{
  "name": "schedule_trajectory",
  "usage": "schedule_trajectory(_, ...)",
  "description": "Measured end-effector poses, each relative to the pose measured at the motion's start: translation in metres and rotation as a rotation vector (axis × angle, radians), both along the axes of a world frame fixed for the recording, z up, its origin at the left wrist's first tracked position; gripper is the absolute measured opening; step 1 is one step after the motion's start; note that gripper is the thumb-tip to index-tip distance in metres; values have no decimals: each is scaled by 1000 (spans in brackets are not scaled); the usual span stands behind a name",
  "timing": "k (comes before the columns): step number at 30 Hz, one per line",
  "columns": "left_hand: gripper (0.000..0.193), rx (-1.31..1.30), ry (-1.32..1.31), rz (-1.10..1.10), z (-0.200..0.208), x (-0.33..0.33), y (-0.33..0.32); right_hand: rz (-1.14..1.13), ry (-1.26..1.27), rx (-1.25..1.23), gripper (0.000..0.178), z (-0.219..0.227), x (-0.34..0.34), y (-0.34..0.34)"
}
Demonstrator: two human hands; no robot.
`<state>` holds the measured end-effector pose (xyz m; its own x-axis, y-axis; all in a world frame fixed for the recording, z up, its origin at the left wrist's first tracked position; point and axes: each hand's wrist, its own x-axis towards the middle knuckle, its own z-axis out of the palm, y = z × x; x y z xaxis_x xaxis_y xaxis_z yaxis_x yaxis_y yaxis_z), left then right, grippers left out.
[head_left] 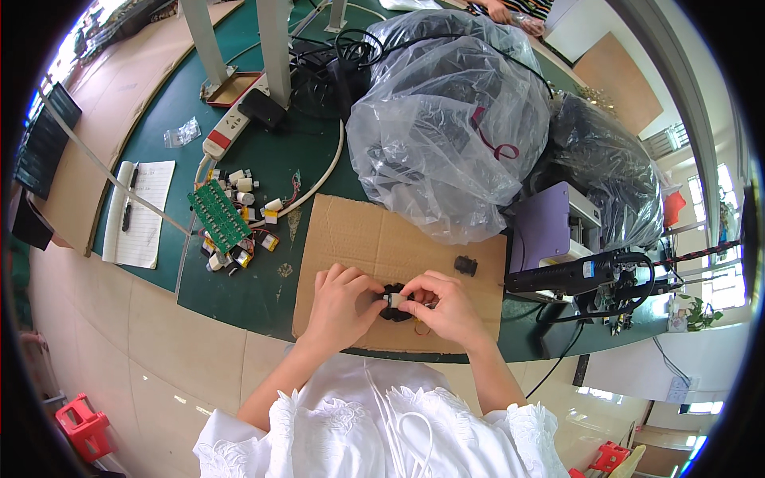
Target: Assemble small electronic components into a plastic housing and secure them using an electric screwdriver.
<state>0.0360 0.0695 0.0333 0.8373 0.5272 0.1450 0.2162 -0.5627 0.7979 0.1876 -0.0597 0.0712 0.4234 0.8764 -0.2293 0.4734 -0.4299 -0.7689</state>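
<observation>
Both hands met over the cardboard sheet (358, 239): the left hand (339, 307) gripped a small black part (392, 309), the right hand (442, 307) pinched a white piece (396, 299) against it. Seating it looked underway; a firm, square push seemed needed next.

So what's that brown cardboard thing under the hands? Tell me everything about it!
The cardboard sheet is a flat, plain brown piece with rough-cut edges, a few dark smudges and a small notch at its right side. It lies flat on the green table, reaching that table's near edge. The clear plastic bag overlaps its far edge. A small black part sits on it alone. The left hand and right hand are over it, pinching a small black and white piece.
</observation>
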Motion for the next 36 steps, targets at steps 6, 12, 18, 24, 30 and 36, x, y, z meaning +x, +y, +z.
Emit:
schedule_trajectory(6,19,6,13,1,1,3,-3,-7,27,105,11,-11,1,-5)
schedule_trajectory(12,15,25,29,-15,1,4,-1,157,-116,-16,12,2,8,6)
schedule_trajectory(18,11,56,40,55,4,8,-9,178,-55,49,13,4,11,4)
schedule_trajectory(24,10,54,36,95,2,9,-11,52,-69,32,19,-1,5,5)
schedule_trajectory(30,10,53,43,87,1,10,-11,92,-175,33,35,-10,-2,4)
schedule_trajectory(36,10,44,37,57,2,7,-7,76,-262,50,32,-7,-8,3)
